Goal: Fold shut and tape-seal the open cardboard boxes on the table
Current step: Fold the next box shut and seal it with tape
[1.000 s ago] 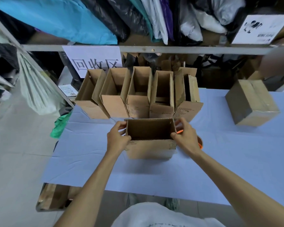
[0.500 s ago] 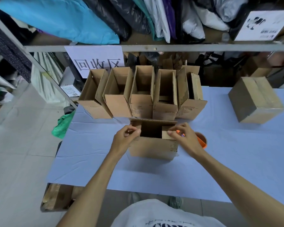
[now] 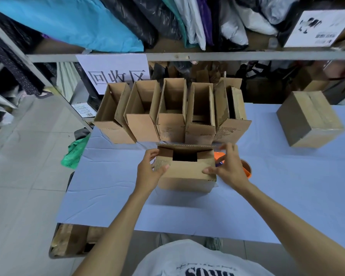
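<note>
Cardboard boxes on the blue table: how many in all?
7. Five open boxes stand in a back row; one half-folded box sits between the left hand and right hand; one closed box lies far right. More may hide behind.

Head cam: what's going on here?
A person is folding the top flaps of the front box shut. The left hand grips its left edge; the right hand presses the near flap down. The middle is not yet covered. Five open boxes stand behind; an orange tape roll lies by the right hand.
</note>
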{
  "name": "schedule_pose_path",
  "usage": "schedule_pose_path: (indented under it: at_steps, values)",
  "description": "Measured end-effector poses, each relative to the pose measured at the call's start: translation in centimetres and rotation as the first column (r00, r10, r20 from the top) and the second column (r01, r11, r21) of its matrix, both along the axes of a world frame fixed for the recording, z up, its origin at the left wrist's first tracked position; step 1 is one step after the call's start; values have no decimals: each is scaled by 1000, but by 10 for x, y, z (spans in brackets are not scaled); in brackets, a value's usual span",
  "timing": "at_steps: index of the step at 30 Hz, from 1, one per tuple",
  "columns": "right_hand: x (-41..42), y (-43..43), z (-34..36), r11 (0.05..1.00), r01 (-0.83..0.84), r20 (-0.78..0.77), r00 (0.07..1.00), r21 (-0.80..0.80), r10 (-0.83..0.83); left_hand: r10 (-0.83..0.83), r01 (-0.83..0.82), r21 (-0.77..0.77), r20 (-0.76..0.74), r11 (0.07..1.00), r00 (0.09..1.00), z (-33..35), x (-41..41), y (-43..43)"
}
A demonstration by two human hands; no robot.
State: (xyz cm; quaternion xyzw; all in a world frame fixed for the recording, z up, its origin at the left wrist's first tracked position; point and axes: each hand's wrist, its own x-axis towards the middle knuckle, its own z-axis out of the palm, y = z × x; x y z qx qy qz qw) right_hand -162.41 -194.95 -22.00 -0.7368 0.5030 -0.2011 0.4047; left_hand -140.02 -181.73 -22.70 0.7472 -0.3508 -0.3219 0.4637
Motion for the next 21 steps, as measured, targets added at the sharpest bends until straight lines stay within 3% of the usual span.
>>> schedule_pose_path:
  at_steps: [5, 8, 12, 17, 19, 21]
  values:
    - [0, 0, 1, 982, -96, -36, 995, -160, 92, 34, -33, -28, 11, 999, 999, 0, -4, -5]
    - [-1, -1, -1, 980, -124, -60, 991, -157, 116, 64, -65, -46, -12, 997, 998, -3, -5, -3]
    - [-8, 0, -5, 977, -162, -141, 980, -137, 142, 56, -57, -2, 128, 998, 990, -7, -8, -4]
    - [-8, 5, -5, 971, -189, -216, 964, -146, 155, 117, -119, 9, 129, 993, 985, -4, -6, -9]
    - [-7, 2, -3, 975, -193, -194, 966, -108, 170, 166, -173, 53, 104, 984, 981, -3, -4, -15]
    - [-6, 0, -2, 996, -92, -51, 995, -24, 90, 221, -222, 144, 25, 964, 975, 0, 0, -23]
